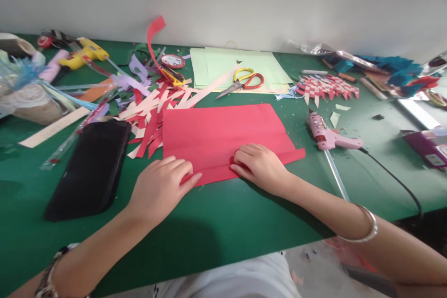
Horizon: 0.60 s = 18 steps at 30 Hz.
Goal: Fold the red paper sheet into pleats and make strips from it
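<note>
A red paper sheet (pixel 223 135) lies on the green table (pixel 223 223) in front of me, its near edge folded over into a narrow flap. My left hand (pixel 162 186) rests on the sheet's near left corner, fingers bent and pressing the fold. My right hand (pixel 260 164) presses down on the folded flap near the middle, fingers curled together on the paper. A silver bangle sits on my right forearm.
A black pouch (pixel 91 167) lies left of the sheet. Behind it is a pile of red and pink paper strips (pixel 150 111). Scissors (pixel 244 81) lie on pale green paper. A pink glue gun (pixel 328 137) with cord lies right, a woven red-white piece (pixel 326 88) beyond it, and a yellow glue gun (pixel 84 53) far left.
</note>
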Tool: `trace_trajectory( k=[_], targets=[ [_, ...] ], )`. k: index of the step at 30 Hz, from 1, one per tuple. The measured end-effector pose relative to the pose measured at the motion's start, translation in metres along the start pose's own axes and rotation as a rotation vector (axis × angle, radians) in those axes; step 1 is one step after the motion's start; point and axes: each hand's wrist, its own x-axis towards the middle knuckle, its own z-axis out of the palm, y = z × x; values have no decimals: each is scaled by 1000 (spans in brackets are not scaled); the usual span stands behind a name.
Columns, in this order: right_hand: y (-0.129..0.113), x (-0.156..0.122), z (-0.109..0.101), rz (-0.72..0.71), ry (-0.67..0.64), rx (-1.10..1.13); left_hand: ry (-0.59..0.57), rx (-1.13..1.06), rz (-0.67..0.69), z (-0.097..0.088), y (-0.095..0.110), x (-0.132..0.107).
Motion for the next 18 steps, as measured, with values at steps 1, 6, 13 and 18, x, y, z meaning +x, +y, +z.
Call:
trace_trajectory(
  k=[1,6,13,18],
  targets=[
    [0,0,0,2,-4,-4,0,-6,-6,0,0,0],
    [-1,1,0,12,-15,-18,-21,18,-24,-2,2,1],
    [-1,1,0,9,-19,-29,-34,38,-35,-4,4,1],
    [-1,1,1,38,-15,-12,-50,15,-32,-1,-1,0]
  ],
)
